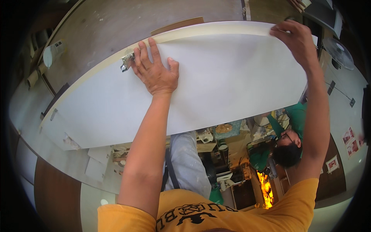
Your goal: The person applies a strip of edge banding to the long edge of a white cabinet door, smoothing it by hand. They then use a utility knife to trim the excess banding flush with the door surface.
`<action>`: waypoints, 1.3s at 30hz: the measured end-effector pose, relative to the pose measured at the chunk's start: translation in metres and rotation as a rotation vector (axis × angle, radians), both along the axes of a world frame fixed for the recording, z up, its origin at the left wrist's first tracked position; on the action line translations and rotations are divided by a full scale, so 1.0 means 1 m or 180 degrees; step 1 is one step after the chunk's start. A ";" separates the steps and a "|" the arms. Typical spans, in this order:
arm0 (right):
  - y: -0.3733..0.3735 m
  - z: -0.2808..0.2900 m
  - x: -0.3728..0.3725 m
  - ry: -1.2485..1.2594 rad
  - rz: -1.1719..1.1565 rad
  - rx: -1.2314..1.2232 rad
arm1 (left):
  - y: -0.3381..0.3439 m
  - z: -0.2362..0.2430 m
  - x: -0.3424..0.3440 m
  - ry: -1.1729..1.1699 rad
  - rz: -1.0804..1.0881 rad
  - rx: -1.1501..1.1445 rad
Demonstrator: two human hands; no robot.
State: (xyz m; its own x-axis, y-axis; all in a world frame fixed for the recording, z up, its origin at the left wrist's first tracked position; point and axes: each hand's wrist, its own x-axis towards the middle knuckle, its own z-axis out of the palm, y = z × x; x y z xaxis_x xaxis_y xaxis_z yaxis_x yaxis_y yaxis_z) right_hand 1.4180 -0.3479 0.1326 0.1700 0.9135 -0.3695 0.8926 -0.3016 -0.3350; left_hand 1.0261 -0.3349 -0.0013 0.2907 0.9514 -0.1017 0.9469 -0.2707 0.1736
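A large white sheet [235,81] stretches across the view, with a cream strip [216,28] that looks like masking tape along its far edge. My left hand [156,73] lies on the sheet with fingers spread, its fingertips reaching the strip. Beside those fingers is a shiny, crumpled silver piece [126,63], partly covered; whether it is foil or a clip, I cannot tell. At the far right corner my right hand [295,38] pinches the end of the strip between thumb and fingers. Those fingertips partly hide what they grip.
A brown board edge [177,25] shows behind the sheet on the grey-brown surface [154,11]. To the right, a person in green [297,116] is close to my right arm. A fan [338,53] stands far right. Bright orange flames [265,189] show low, right of centre.
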 end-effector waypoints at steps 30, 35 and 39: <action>0.017 -0.034 -0.014 -0.0914 0.0238 -0.0234 | -0.001 -0.001 -0.002 0.0004 -0.0021 0.0044; 0.020 -0.035 -0.019 -0.0990 0.0219 -0.0341 | 0.000 -0.003 -0.004 0.0016 -0.0038 0.0052; 0.022 -0.035 -0.023 -0.1053 0.0144 -0.0459 | -0.001 -0.003 -0.004 0.0015 -0.0031 0.0041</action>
